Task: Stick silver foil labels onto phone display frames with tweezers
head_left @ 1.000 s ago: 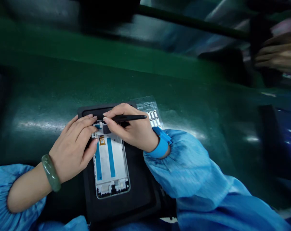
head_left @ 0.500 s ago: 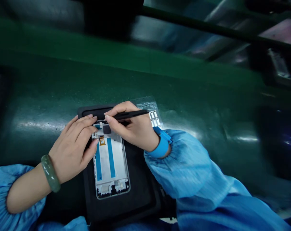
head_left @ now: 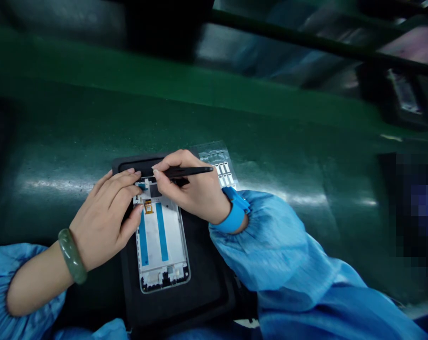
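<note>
An opened phone body [head_left: 171, 245] lies face down with its inside showing: a pale middle, two blue strips [head_left: 161, 231] and an orange flex cable [head_left: 149, 208]. It rests on a black tray [head_left: 210, 269]. My left hand [head_left: 111, 212] bears on its upper left edge, thumb on the side and fingers bent over the corner. A slim black pen-shaped tool [head_left: 191, 171] is pinched in my right hand [head_left: 192, 193], above the phone's top end. The tool's working tip is hidden by my fingers, so I cannot tell whether it touches the phone.
Partly behind my right hand, a clear sheet with small white stickers [head_left: 224, 174] lies beyond the tray. Green matting [head_left: 79, 127] covers the bench. A dark rail [head_left: 288, 40] runs across the back, and a dark holder with a shiny device [head_left: 405, 92] stands far right.
The outer end of the black tool has tipped slightly downward and to the left in my right hand. My left hand keeps its place on the phone; the whole view has shifted slightly.
</note>
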The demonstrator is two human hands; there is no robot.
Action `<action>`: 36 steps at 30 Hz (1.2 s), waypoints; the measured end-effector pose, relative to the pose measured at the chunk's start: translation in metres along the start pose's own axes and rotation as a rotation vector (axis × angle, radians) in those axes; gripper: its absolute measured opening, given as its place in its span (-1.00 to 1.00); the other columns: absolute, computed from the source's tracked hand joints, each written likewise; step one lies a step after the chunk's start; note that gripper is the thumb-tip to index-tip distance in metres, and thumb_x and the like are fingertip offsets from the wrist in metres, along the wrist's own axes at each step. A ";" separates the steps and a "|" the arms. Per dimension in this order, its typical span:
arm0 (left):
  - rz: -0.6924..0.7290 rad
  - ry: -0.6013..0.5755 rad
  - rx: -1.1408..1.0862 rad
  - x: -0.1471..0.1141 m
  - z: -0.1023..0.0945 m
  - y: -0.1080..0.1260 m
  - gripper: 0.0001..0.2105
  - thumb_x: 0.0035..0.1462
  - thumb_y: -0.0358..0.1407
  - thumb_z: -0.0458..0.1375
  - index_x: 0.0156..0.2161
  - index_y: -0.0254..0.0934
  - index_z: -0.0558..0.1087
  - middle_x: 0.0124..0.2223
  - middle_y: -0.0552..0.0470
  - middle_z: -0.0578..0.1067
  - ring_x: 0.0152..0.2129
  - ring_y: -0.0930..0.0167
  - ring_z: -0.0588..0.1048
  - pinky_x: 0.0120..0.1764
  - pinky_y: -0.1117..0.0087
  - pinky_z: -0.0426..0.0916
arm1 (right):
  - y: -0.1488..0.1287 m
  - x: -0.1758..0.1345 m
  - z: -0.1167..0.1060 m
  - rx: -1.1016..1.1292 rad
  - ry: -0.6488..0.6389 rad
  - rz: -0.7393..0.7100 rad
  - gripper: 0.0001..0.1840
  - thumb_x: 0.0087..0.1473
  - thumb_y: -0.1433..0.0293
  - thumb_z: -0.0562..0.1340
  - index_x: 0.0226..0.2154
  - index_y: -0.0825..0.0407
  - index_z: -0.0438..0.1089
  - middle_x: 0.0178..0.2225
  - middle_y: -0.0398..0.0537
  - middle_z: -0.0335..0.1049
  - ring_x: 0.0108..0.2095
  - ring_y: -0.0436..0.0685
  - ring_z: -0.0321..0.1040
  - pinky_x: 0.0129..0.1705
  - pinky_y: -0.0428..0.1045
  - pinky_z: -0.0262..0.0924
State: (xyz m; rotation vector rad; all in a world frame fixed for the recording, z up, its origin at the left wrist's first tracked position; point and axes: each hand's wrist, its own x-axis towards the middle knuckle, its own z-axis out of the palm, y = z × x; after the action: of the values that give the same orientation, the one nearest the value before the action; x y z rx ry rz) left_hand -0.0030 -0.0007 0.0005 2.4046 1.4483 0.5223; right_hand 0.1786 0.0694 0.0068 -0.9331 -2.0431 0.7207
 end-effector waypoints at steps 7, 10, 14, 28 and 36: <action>-0.003 0.003 0.006 0.000 0.000 0.000 -0.82 0.14 -0.38 0.03 -0.12 -0.34 0.27 0.04 -0.19 0.33 0.11 0.25 0.23 0.13 0.07 0.16 | 0.002 0.000 0.000 0.059 0.019 0.060 -0.95 0.06 0.44 0.18 -0.40 0.05 0.25 -0.44 -0.20 0.31 -0.48 -0.10 0.29 -0.43 -0.16 0.23; 0.001 0.005 0.001 0.000 0.000 0.000 -0.82 0.14 -0.37 0.02 -0.13 -0.33 0.27 0.03 -0.18 0.34 0.10 0.25 0.23 0.12 0.06 0.17 | 0.002 0.000 0.000 0.013 0.007 -0.002 -0.95 0.05 0.47 0.18 -0.40 0.04 0.26 -0.41 -0.18 0.34 -0.40 -0.07 0.33 -0.36 -0.14 0.25; 0.005 0.005 0.002 0.000 0.001 -0.001 -0.82 0.14 -0.37 0.03 -0.12 -0.33 0.27 0.03 -0.19 0.34 0.10 0.25 0.24 0.12 0.06 0.17 | 0.002 -0.002 0.002 -0.042 0.007 -0.112 -0.92 0.04 0.51 0.18 -0.38 0.03 0.25 -0.39 -0.17 0.36 -0.35 -0.05 0.34 -0.31 -0.12 0.27; 0.007 0.007 0.004 0.001 0.001 -0.002 -0.80 0.14 -0.34 0.02 -0.12 -0.34 0.27 -0.01 -0.20 0.36 0.08 0.24 0.25 0.11 0.06 0.18 | -0.009 0.004 0.009 -0.214 -0.095 -0.102 -0.94 0.10 0.50 0.09 -0.38 0.05 0.21 -0.40 -0.13 0.30 -0.34 -0.02 0.28 -0.27 -0.10 0.25; -0.011 0.006 -0.003 0.000 0.002 -0.003 -0.83 0.13 -0.36 0.01 -0.14 -0.28 0.27 0.04 -0.16 0.35 0.09 0.24 0.26 0.11 0.05 0.18 | 0.001 0.007 0.007 -0.017 -0.022 0.070 -0.95 0.04 0.48 0.15 -0.42 0.06 0.22 -0.44 -0.18 0.30 -0.45 -0.08 0.29 -0.38 -0.14 0.25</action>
State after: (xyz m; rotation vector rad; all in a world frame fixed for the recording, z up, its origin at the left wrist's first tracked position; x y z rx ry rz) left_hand -0.0047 0.0008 -0.0027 2.3937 1.4616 0.5296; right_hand 0.1698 0.0747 0.0051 -1.0145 -2.0472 0.7553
